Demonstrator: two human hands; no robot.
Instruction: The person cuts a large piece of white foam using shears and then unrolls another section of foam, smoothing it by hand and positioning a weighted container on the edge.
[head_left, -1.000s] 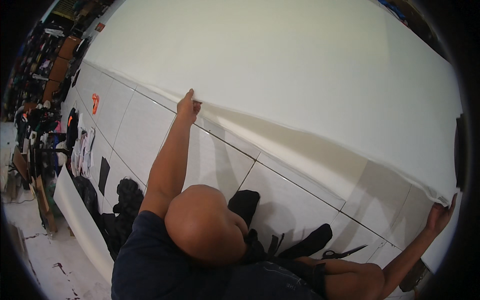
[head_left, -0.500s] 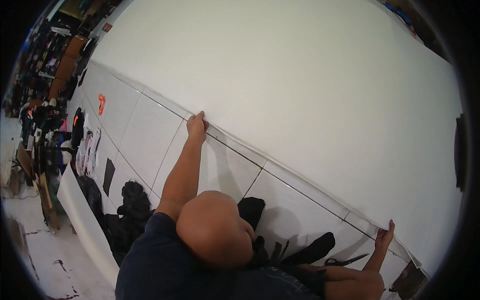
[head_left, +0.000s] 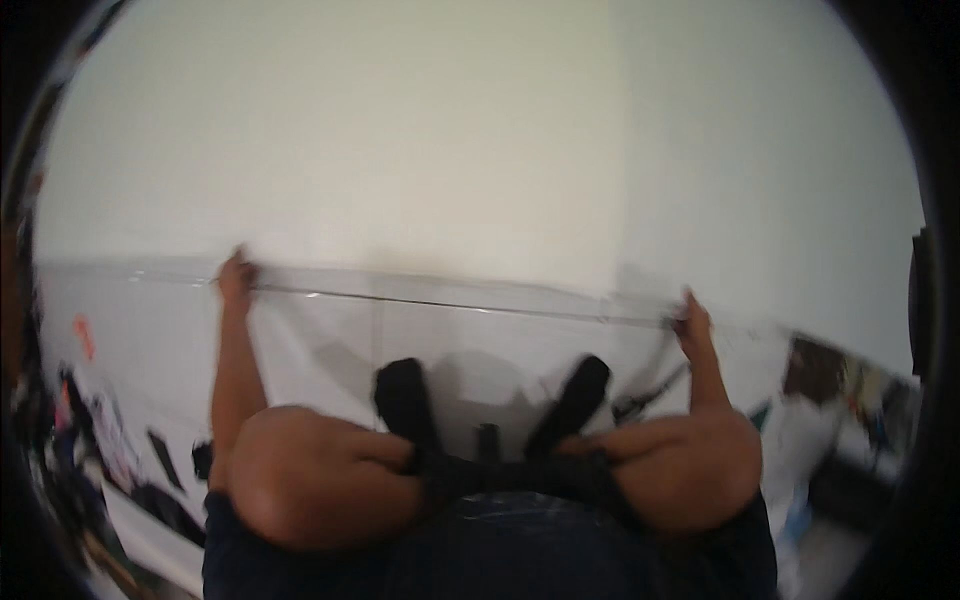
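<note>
A wide white sheet (head_left: 450,150) of cloth or paper spreads over the floor ahead of me; I cannot tell which material. Its near edge runs across the view, a little beyond my feet. My left hand (head_left: 237,278) grips that edge at the left, fingers closed. At the right, my right hand (head_left: 693,325) pinches the same edge, though motion smears the fingers. Black-handled scissors (head_left: 640,398) lie on the tiles, just short of my right hand. I squat with my black-covered feet (head_left: 405,400) between my hands.
An orange object (head_left: 84,338) and a dark flat strip (head_left: 163,458) lie on the floor at left. A white roll or board (head_left: 150,525) and mixed clutter fill the lower left. A brown piece (head_left: 812,370) and white bag-like material (head_left: 800,430) are at right.
My head has turned to the right and the view has levelled, so the sheet's edge now runs nearly straight across. Both hands still hold the edge. The right side's clutter has come into view.
</note>
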